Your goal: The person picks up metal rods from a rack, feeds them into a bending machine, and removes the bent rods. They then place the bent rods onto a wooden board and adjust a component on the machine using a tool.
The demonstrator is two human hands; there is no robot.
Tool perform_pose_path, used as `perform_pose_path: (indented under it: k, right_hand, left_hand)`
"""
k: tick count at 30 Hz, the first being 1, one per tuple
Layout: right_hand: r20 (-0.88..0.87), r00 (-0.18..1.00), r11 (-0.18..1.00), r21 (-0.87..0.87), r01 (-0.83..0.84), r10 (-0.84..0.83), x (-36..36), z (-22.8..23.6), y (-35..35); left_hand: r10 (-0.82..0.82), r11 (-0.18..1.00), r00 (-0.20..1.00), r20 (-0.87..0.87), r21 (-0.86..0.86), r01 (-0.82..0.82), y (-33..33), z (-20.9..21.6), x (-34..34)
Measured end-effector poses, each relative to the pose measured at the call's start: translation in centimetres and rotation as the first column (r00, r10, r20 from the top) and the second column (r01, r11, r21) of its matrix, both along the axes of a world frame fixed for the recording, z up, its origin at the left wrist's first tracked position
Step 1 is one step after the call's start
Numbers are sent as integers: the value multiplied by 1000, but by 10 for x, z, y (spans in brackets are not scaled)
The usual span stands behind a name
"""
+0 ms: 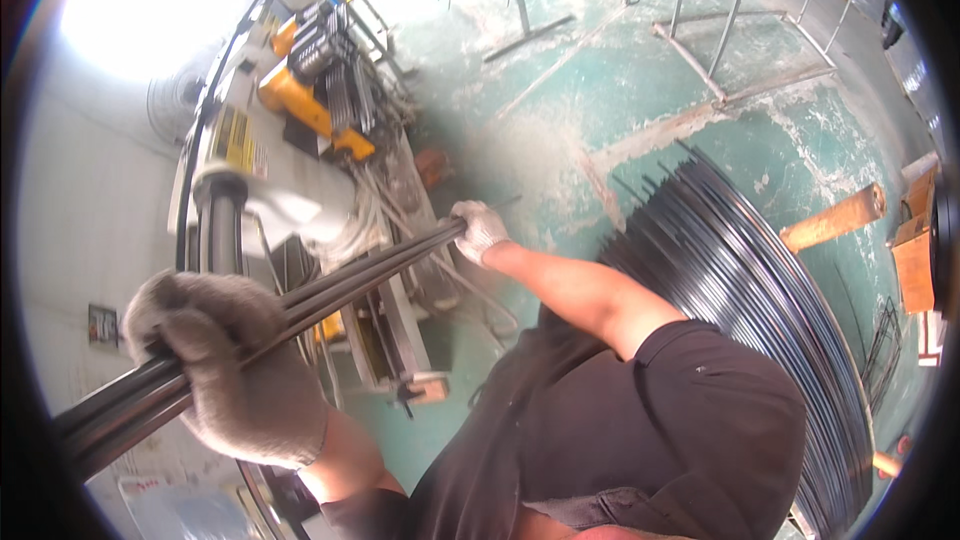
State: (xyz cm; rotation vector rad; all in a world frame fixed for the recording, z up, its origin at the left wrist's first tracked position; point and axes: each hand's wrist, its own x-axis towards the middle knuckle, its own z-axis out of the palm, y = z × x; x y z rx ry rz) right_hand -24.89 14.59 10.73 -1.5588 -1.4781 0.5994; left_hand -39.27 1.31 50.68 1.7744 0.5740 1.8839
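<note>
A small bundle of long, dark metal rods or tubes (pixel 365 278) slants across in front of me, from the lower left up to the middle. Near its lower end my left hand (pixel 230 365), in a thick grey work glove, has its fingers wrapped round the bundle. My right arm stretches forward, and my right hand (pixel 480 228) in a pale knit glove closes on the far end of the same rods. Beyond the bundle stands a machine (pixel 295 105) with yellow parts. The rods' nearest ends run out of sight at the left edge.
To my right lies a large pile of long dark rods (pixel 735 290), beside a wooden post (pixel 840 218). Metal frames (pixel 725 90) stand on the worn green floor ahead. Cardboard boxes (pixel 912 255) are at the far right. A white wall (pixel 95 220) runs along the left.
</note>
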Motion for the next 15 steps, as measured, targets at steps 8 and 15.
perform_pose_path:
  k: [8,15]
  right_hand:
    - [-28,995,993,-72,97,-99,65,-60,201]
    - [70,997,956,-292,29,-9,106,-59,307]
  left_hand:
    - [-44,989,998,-39,-141,38,199,-17,78]
    - [162,980,981,-105,-100,-173,360,-11,92]
